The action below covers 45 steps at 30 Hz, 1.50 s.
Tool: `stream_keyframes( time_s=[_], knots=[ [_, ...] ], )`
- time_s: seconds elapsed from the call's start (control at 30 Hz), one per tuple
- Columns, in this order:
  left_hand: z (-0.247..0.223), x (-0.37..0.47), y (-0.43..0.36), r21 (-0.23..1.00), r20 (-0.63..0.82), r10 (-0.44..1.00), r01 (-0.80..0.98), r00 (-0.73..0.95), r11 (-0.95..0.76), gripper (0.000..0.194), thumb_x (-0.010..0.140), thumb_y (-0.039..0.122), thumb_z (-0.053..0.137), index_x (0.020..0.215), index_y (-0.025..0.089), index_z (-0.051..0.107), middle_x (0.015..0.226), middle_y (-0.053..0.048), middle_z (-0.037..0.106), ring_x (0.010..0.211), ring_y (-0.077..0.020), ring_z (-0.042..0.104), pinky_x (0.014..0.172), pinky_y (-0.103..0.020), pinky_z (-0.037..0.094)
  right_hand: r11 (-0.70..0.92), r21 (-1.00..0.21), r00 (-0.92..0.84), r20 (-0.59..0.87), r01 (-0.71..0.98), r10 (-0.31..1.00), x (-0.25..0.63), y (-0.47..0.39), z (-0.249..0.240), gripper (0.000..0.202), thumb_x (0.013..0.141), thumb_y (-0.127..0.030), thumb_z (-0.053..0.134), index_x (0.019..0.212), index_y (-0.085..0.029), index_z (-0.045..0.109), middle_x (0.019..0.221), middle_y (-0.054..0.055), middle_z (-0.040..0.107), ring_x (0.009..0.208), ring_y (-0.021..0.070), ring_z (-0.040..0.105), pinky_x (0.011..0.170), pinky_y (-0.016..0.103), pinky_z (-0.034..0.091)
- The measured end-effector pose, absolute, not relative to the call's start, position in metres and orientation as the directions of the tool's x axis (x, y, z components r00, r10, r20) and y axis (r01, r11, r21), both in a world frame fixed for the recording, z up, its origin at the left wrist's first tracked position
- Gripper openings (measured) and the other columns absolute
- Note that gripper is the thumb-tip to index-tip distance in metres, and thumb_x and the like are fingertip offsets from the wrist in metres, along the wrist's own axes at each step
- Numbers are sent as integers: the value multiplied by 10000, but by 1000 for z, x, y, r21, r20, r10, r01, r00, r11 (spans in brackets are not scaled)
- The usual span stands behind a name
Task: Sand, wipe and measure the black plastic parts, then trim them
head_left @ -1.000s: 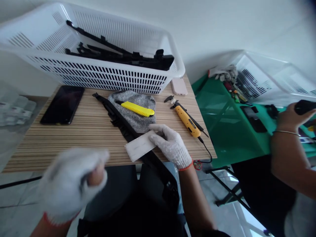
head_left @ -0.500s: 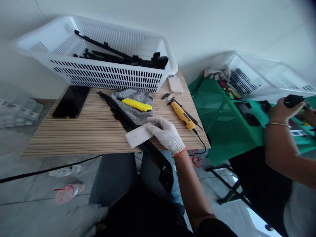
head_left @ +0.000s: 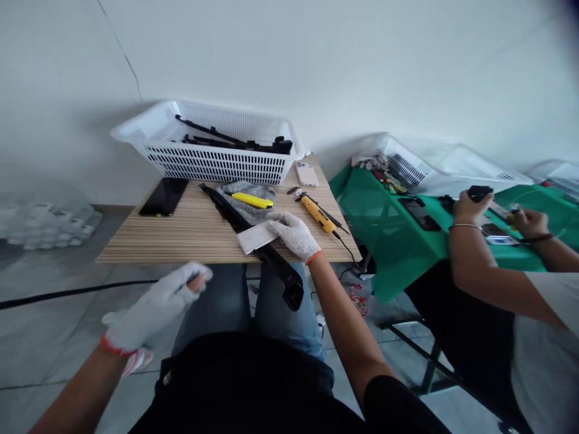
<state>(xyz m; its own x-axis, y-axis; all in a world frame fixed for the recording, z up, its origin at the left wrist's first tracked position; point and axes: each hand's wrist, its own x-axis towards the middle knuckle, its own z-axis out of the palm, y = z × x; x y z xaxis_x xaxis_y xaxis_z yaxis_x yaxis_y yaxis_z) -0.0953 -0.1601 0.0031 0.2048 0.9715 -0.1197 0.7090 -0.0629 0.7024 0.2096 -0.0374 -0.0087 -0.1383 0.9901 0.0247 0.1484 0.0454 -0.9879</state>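
My right hand [head_left: 294, 235], in a white glove with an orange cuff, grips a flat white block [head_left: 256, 237] that lies across a long black plastic part [head_left: 275, 261]. The part rests diagonally on the striped wooden table [head_left: 190, 232], its wide end jutting over the front edge above my legs. My left hand [head_left: 158, 301], gloved too, hangs in front of the table's left side. Its fingers are curled together, and whether they hold anything is too blurred to tell. Behind the part, a yellow cutter [head_left: 251, 200] lies on a grey cloth [head_left: 244, 212].
A white basket [head_left: 217, 166] of black parts stands at the back. A black phone [head_left: 164, 196], a pink phone [head_left: 306, 173] and a corded yellow tool [head_left: 318, 213] lie around. At right, a person works at a green-covered table [head_left: 384, 241].
The view has tilted up. My left hand has risen from the blurred lower left to near the table's front edge. My right hand still holds the white block on the black part.
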Motion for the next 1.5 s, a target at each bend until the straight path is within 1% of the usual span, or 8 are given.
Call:
stream_keyframes(
  time_s=[0.07,0.17,0.33,0.7,0.83,1.0,1.33,1.5],
  knots=[
    [14,-77,-138,759,80,993,640,86,-117,421,970,585,460,1159,255,639,901,-28,707,753,-209,670,702,-353,586,33,-990,-118,17,140,993,209,-37,-8,323,890,-318,666,1184,-202,732,862,-10,682,751,139,604,718,259,513],
    [20,-57,-95,523,373,924,805,79,-281,459,1004,440,430,1406,268,571,1387,-98,645,1110,-249,695,982,-414,574,3,-991,-103,-10,131,995,208,-35,-6,319,930,-300,616,1212,-193,720,759,-32,614,576,106,503,550,232,452],
    [14,-47,-39,362,335,923,878,192,-313,380,936,367,571,1266,273,735,1402,-106,659,1324,-360,580,1122,-515,474,-13,-991,-100,-27,131,995,213,-36,7,267,963,-251,591,1183,-174,723,685,-48,556,498,82,430,460,205,382],
    [18,-55,-19,262,269,924,903,272,-342,416,974,290,483,1293,283,750,1371,-51,717,1278,-269,643,1069,-370,498,-12,-986,-179,-42,166,983,220,-33,10,359,970,-280,611,1297,-194,733,622,-57,535,486,88,437,440,188,350],
    [19,-57,-17,246,276,923,908,268,-338,415,980,299,477,1272,299,772,1300,-51,749,1209,-263,675,1019,-352,515,18,-982,-189,-18,186,982,212,-26,4,346,953,-309,616,1241,-187,764,623,-56,553,485,88,415,493,210,403],
    [17,-61,-19,233,291,920,913,263,-335,415,977,302,480,1268,317,774,1278,-39,755,1188,-252,675,981,-327,518,78,-980,-173,47,181,984,205,-23,-3,297,902,-313,681,1154,-203,793,761,-15,668,641,118,553,679,244,515],
    [16,-60,-18,232,268,933,924,241,-305,419,979,301,487,1296,308,761,1288,-57,742,1189,-267,669,984,-350,517,112,-982,-166,86,151,982,208,-18,-6,374,911,-392,668,1210,-189,765,941,21,736,872,168,656,853,300,548],
    [17,-59,-20,240,270,932,921,241,-307,416,992,303,478,1296,310,760,1281,-61,742,1189,-264,670,985,-354,519,143,-983,-262,109,116,959,211,-27,4,390,751,-300,833,1127,-213,779,1132,36,757,1085,209,661,975,323,523]
  ],
)
